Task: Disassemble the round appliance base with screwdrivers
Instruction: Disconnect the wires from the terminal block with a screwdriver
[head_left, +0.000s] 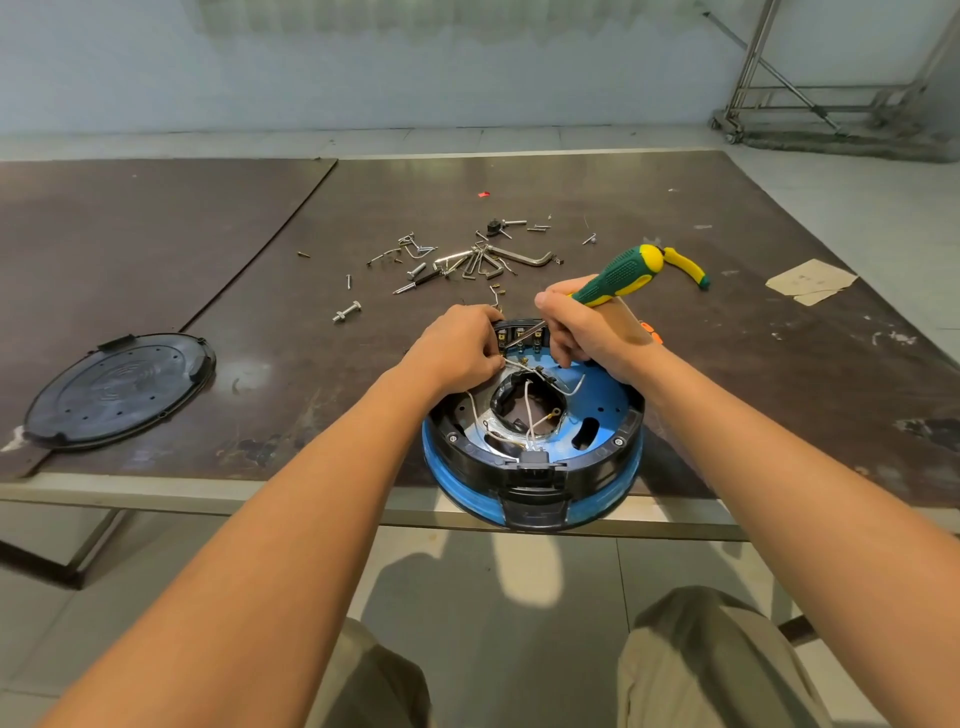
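The round appliance base, blue with a black ring, is set open side up at the near edge of the table, and its front is seen to overhang that edge. The dark, scuffed table top is made up of two boards. A round black cover is laid flat well to the left of the base, near the front edge.

The left hand is held at the far left rim of the base with its fingers curled. A white wire is seen to run out from under the fingertips, but whether it is pinched cannot be told. The right hand is closed around a green and yellow screwdriver, and the shaft is slanted down to the left towards the black block at the far rim.

A second screwdriver, with a yellow handle, is laid on the table just behind the first. Paper scraps are placed at the right. Hex keys, screws and a bolt are scattered beyond the base. White wires are looped across the central opening of the base.
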